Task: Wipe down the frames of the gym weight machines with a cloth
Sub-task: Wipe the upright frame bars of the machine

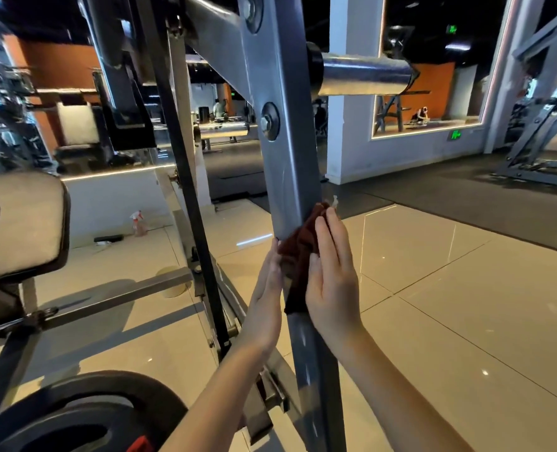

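Note:
A grey upright post (287, 151) of the weight machine's frame runs down the middle of the view. A dark red cloth (300, 252) is wrapped around it at mid height. My left hand (267, 288) lies flat against the post's left side, fingers straight, touching the cloth's edge. My right hand (331, 278) presses the cloth to the post's right side with straight fingers. The cloth's far side is hidden behind the post.
A chrome plate-holder peg (365, 75) sticks out to the right above. A padded seat (19, 223) is at left and a black weight plate (81, 415) at bottom left. A spray bottle (137, 222) stands on the tiled floor beyond. Black matting (466, 203) lies to the right.

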Demonstrator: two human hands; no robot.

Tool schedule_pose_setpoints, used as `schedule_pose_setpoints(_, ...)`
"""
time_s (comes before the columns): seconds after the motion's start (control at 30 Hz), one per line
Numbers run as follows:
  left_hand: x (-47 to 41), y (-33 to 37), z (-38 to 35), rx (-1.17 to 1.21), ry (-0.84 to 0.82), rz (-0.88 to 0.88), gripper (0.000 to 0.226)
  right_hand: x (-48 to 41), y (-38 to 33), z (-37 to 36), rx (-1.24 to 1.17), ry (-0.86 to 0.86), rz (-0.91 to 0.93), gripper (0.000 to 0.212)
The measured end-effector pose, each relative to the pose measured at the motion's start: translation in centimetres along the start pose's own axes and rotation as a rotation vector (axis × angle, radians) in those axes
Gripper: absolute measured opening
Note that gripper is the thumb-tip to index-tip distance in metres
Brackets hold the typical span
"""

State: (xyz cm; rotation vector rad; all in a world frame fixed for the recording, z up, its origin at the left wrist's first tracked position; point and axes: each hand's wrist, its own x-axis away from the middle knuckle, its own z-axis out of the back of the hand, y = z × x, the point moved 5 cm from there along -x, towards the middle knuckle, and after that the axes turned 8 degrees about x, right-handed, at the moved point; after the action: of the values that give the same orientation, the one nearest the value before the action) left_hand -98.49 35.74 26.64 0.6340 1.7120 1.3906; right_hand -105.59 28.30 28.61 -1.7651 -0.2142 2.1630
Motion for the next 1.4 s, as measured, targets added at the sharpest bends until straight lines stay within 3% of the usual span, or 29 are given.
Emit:
schedule_pose_setpoints(0.13, 0.1, 0.3, 0.1, 0.041, 0.048, -0.014, 0.050, -3.1, -0.1, 0.6, -0.055, 0.001, 0.020, 0.044)
schedule_pose_setpoints(0.43, -0.8, 4.2, 0.6, 0.098, 0.177, -0.157, 0.010, -5.1, -2.0, 2.3, 0.107, 0.018, 0.165, 0.034)
schedule_pose_setpoints(0.63, -3.4, 6.1, 2.6, 0.143, 0.350, -0.160, 0.020, -5.9, -1.9, 3.1, 0.180, -0.176, 0.262, 0.048)
schedule_pose_setpoints(0.77, -4.6, 6.6, 2.0, 0.113, 0.469, -0.209, 0.008, -6.5, -1.8, 3.1, 0.282, -0.099, 0.327, 0.043)
schedule_pose_setpoints(0.83, -3.8, 6.4, 1.6, 0.100, 0.584, -0.277, 0.015, -7.0, -2.2, 2.9, 0.303, -0.052, 0.377, 0.033)
schedule_pose_setpoints(0.97, -1.9, 5.9, -0.4, 0.320, 0.444, -0.287, 0.017, -7.9, -3.2, 2.1, 0.287, -0.101, 0.465, 0.035)
schedule_pose_setpoints(1.07, -2.3, 5.9, -1.7, 0.310, 0.348, -0.287, 0.014, -8.2, -2.9, 2.2, 0.173, -0.211, 0.445, 0.039)
schedule_pose_setpoints(1.27, -7.6, 6.4, 0.2, 0.284, 0.451, -0.394, 0.047, -7.8, -1.0, 2.9, 0.130, -0.299, 0.317, 0.051)
schedule_pose_setpoints(1.4, -7.7, 5.6, -0.5, 0.308, 0.389, -0.490, 0.044, -7.3, 0.0, 2.4, 0.085, -0.270, 0.260, 0.050)
